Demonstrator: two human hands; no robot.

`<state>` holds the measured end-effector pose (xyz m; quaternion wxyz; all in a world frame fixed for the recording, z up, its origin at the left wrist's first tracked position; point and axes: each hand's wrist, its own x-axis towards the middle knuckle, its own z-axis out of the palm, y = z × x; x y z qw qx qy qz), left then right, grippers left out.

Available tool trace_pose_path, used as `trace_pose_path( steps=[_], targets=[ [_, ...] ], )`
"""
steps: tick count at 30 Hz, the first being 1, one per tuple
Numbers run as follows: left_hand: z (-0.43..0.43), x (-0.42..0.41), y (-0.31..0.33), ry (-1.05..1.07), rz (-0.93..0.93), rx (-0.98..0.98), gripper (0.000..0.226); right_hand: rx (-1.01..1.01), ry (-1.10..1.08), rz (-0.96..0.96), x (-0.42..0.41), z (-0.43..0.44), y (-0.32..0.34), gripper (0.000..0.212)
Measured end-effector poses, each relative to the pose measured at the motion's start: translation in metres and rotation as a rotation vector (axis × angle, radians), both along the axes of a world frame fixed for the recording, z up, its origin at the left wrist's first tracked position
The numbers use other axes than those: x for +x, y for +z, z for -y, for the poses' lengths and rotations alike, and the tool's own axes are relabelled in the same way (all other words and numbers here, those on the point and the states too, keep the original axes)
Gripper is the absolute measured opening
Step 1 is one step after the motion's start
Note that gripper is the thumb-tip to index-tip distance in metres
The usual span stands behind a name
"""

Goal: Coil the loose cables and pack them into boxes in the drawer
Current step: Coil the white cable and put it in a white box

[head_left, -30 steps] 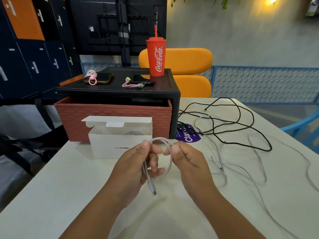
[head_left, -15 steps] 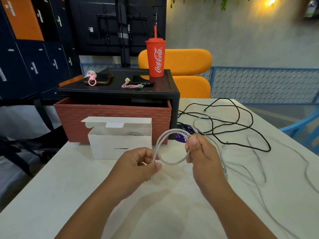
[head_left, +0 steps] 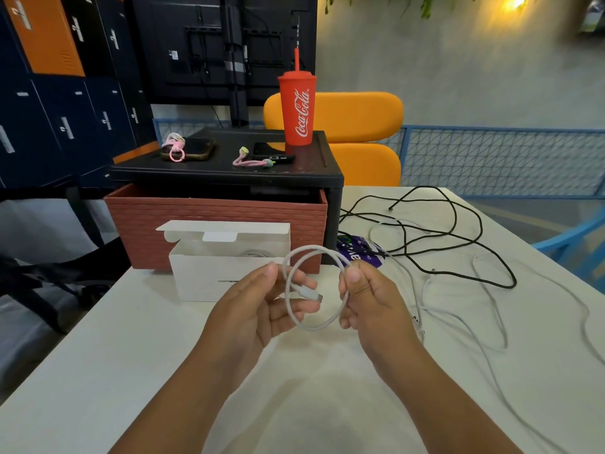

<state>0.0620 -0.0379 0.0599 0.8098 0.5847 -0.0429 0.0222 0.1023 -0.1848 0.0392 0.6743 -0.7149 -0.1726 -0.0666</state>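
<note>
Hands raised, pinching white cable loop (palms inward)

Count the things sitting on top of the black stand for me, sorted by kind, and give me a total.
Red plastic Coca-Cola tumbler with straw: 1
Dark flat phones: 2, one on the left, one by the tumbler
Pink strap charms: 2, one on the left phone, one near the middle
Total: 5
</note>
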Motion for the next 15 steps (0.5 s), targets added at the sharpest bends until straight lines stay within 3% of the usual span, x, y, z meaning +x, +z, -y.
trace_pose_path(
  steps=[7,15],
  targets=[
    [0.0047,-0.0027,-0.0015,-0.138,-0.076,-0.010,0.039,0.042,-0.083,0.022,-0.0021,0.0012,0.0039,0.037],
    [0.0029,0.0008,-0.0055,-0.101,0.010,0.325,0.033,0.088,-0.138,0.071,-0.0011,0.0062,0.0080,0.033]
  ],
)
